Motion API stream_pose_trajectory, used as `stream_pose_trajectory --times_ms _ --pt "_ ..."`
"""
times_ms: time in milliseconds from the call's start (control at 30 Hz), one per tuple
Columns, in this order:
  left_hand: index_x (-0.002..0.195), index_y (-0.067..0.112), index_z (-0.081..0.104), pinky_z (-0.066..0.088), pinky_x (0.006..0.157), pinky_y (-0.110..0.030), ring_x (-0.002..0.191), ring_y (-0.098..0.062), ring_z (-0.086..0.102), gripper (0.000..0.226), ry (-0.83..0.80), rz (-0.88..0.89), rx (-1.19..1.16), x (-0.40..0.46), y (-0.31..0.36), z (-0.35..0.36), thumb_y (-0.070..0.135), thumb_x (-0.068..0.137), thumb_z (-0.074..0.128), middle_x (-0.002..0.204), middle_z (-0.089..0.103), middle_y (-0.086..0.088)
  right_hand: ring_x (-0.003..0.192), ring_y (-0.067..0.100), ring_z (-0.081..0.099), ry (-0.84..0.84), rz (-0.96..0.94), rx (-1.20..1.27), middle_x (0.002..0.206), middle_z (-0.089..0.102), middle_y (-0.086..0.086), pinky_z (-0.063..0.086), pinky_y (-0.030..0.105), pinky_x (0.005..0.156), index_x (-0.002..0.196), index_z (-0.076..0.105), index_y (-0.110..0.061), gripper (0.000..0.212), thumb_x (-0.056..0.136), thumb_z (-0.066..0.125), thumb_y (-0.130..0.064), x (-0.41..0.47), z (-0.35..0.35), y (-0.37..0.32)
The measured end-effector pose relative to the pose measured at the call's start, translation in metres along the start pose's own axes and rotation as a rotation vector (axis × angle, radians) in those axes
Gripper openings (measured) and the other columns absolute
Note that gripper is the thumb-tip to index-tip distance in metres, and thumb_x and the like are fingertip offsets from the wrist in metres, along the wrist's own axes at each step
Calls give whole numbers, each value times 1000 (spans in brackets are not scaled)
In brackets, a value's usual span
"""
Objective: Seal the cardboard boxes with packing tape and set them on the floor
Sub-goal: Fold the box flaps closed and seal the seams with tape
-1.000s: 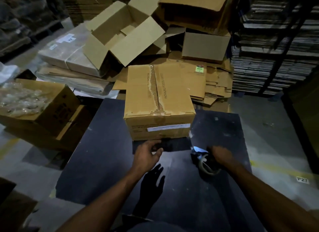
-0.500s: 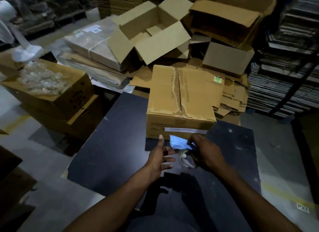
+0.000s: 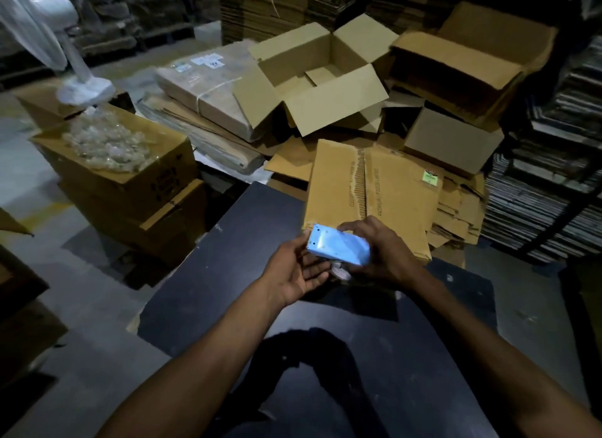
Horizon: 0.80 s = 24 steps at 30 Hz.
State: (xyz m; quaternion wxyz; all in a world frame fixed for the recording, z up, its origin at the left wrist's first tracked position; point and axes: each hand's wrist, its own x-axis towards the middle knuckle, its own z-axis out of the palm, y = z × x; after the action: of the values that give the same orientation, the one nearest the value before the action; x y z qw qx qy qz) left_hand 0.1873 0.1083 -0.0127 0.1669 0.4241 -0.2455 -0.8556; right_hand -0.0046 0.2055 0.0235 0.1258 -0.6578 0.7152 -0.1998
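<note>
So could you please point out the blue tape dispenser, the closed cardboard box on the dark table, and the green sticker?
blue tape dispenser (image 3: 338,248): head view, top plate.
closed cardboard box (image 3: 391,190): head view, right top flap.
green sticker (image 3: 430,177): head view, its middle.

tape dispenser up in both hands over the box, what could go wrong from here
1. The blue tape dispenser has a toothed blade at its left end, right by the left hand; it could nick the fingers.
2. The closed box sits at the dark table far edge; pushing tape forward might shove it off.
</note>
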Motion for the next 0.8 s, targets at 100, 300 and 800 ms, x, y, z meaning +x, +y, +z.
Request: stream_pose_trajectory --times_ms 100,300,800 --pt "104 11 71 57 54 -25 57 -13 70 25 90 14 36 5 9 -1 18 104 46 70 73 -1 100 12 54 8 -56 26 111 50 -11 52 42 82 139 51 -44 75 71 79 -51 15 -4 -10" --pt "84 5 74 48 46 -27 60 -26 69 32 293 396 369 25 36 -16 30 102 67 70 75 -12 95 15 54 -193 -91 -197 121 36 -13 50 33 83 138 55 -54 58 84 76 -54 38 -20 -18" --pt "70 6 76 39 48 -26 42 -17 51 28 441 366 335 65 36 -44 27 88 80 60 72 -4 88 15 51 -415 -55 -463 105 52 -3 41 29 73 140 57 -45 52 91 74 -41 64 -58 19"
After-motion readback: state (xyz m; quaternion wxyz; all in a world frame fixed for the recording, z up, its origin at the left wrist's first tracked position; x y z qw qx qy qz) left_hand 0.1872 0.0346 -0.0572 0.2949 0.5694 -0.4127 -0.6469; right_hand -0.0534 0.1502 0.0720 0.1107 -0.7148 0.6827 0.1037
